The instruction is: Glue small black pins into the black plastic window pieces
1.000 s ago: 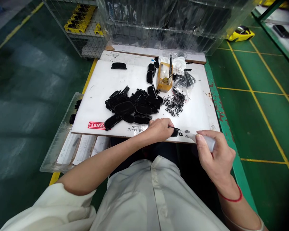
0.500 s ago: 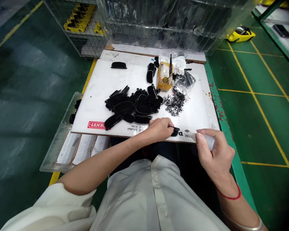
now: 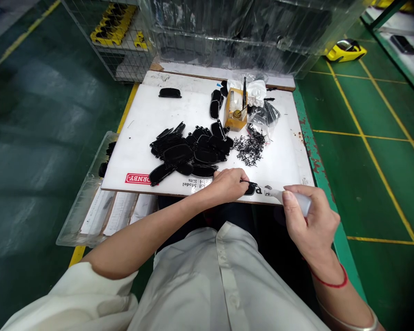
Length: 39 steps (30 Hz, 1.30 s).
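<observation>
At the board's front edge my left hand (image 3: 230,184) is closed on a flat black plastic part (image 3: 250,189), whose right end shows past the fingers. My right hand (image 3: 310,214) grips a whitish squeeze bottle (image 3: 301,202) lying sideways, its thin tip pointing left at the black part. Whether the tip touches the part I cannot tell. Left of my left hand is a heap of similar black parts (image 3: 177,154). Beyond it a pile of small black pin-like pieces (image 3: 251,146) is spread out.
A yellow box (image 3: 235,122) with a brush-like stick stands at the back of the white board (image 3: 134,133), beside a clear bag (image 3: 271,117) and white tissue (image 3: 257,93). A clear plastic bin (image 3: 71,220) is at the left. Behind is a wire cage (image 3: 120,64).
My right hand with the bottle has shifted slightly to the right, drawing the tip back a little. My left hand stays in place on the black part.
</observation>
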Tool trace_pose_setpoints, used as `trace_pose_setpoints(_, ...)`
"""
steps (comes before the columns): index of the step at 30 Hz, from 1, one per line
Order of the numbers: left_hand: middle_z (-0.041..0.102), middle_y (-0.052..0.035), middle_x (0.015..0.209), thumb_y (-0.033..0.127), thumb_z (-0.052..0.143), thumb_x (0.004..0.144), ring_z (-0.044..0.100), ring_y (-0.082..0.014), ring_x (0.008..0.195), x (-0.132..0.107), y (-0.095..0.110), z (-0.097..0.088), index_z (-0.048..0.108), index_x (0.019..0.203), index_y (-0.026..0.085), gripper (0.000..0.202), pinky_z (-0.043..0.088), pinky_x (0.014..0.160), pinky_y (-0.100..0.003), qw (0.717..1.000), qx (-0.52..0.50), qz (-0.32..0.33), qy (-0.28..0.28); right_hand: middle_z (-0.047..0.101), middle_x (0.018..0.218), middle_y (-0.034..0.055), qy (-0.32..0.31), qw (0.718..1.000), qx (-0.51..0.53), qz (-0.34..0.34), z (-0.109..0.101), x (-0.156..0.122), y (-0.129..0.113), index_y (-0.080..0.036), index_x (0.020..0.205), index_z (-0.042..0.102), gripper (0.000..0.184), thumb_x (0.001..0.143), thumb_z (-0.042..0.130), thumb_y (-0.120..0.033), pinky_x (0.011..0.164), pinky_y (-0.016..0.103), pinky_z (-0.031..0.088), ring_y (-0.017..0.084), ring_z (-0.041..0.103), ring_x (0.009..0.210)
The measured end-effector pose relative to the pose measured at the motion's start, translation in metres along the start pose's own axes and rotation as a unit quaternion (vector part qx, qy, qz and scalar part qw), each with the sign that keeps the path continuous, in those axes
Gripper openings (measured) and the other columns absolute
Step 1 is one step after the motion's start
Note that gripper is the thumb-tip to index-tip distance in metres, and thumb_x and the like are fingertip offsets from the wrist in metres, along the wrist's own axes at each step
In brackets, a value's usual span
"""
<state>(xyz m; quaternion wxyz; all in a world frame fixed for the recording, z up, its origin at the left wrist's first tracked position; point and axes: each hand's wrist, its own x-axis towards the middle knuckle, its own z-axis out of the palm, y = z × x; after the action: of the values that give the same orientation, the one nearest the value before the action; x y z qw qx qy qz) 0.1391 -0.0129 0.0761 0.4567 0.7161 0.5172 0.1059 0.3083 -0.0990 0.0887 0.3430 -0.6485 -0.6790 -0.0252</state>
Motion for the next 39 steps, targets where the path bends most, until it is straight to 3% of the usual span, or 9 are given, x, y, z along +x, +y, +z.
trace_pose_setpoints(15,0.069,0.0000,0.083,0.028,0.051,0.079,0.060,-0.0203,0.090,0.000,0.001,0.000,0.066,0.081,0.023,0.016,0.037,0.094,-0.040,1.000,0.001,-0.005,-0.005,0.068,0.081,0.0039,-0.003,0.999,0.019,-0.026,0.004,0.000,0.004,-0.015,0.093,0.062,0.016,0.087,0.058,-0.029,0.054,0.024,0.043,0.013,0.061,0.061)
trace_pose_setpoints(21,0.069,0.0002,0.082,0.028,0.051,0.078,0.060,-0.0203,0.089,0.001,0.000,0.000,0.065,0.080,0.023,0.015,0.037,0.095,-0.040,1.000,-0.003,-0.004,-0.002,0.067,0.079,0.0021,-0.009,1.000,0.014,-0.025,0.002,-0.001,0.003,-0.015,0.093,0.062,0.016,0.087,0.058,-0.029,0.047,0.024,0.038,0.009,0.051,0.049)
trace_pose_setpoints(29,0.070,-0.0004,0.087,0.027,0.051,0.078,0.060,-0.0201,0.091,-0.001,0.002,-0.002,0.065,0.083,0.022,0.016,0.038,0.095,-0.038,1.000,-0.006,-0.015,-0.008,0.064,0.083,0.0029,0.046,0.994,0.056,0.080,-0.009,0.011,0.009,-0.019,0.091,0.064,0.020,0.086,0.057,-0.038,0.053,0.028,0.039,0.013,0.053,0.059)
trace_pose_setpoints(32,0.070,-0.0008,0.088,0.028,0.051,0.078,0.060,-0.0205,0.091,-0.001,0.003,-0.002,0.066,0.083,0.022,0.016,0.038,0.096,-0.039,1.000,-0.003,-0.016,-0.008,0.056,0.071,-0.0002,0.059,0.971,0.155,0.171,-0.009,0.023,0.018,-0.021,0.093,0.064,0.023,0.085,0.058,-0.042,0.046,0.028,0.038,0.012,0.049,0.049)
trace_pose_setpoints(35,0.070,-0.0015,0.092,0.027,0.050,0.078,0.060,-0.0209,0.094,-0.001,0.003,-0.004,0.066,0.086,0.022,0.018,0.037,0.097,-0.039,1.000,-0.005,-0.016,-0.012,0.048,0.055,-0.0038,0.029,0.921,0.315,0.230,-0.001,0.039,0.029,-0.022,0.091,0.062,0.024,0.086,0.057,-0.044,0.039,0.026,0.035,0.012,0.046,0.043)
trace_pose_setpoints(37,0.070,-0.0023,0.095,0.026,0.050,0.078,0.060,-0.0210,0.095,-0.001,0.004,-0.005,0.066,0.088,0.022,0.019,0.037,0.097,-0.038,1.000,-0.005,-0.020,-0.015,0.057,0.058,-0.0007,-0.009,0.894,0.379,0.238,0.008,0.050,0.035,-0.020,0.086,0.060,0.024,0.083,0.061,-0.044,0.042,0.025,0.041,0.014,0.055,0.051)
trace_pose_setpoints(39,0.071,-0.0029,0.096,0.027,0.051,0.078,0.061,-0.0212,0.095,-0.002,0.004,-0.005,0.067,0.089,0.022,0.020,0.038,0.097,-0.038,1.000,-0.004,-0.024,-0.013,0.066,0.075,0.0039,-0.047,0.879,0.411,0.238,0.018,0.063,0.040,-0.019,0.082,0.056,0.026,0.076,0.070,-0.041,0.053,0.027,0.050,0.017,0.064,0.066)
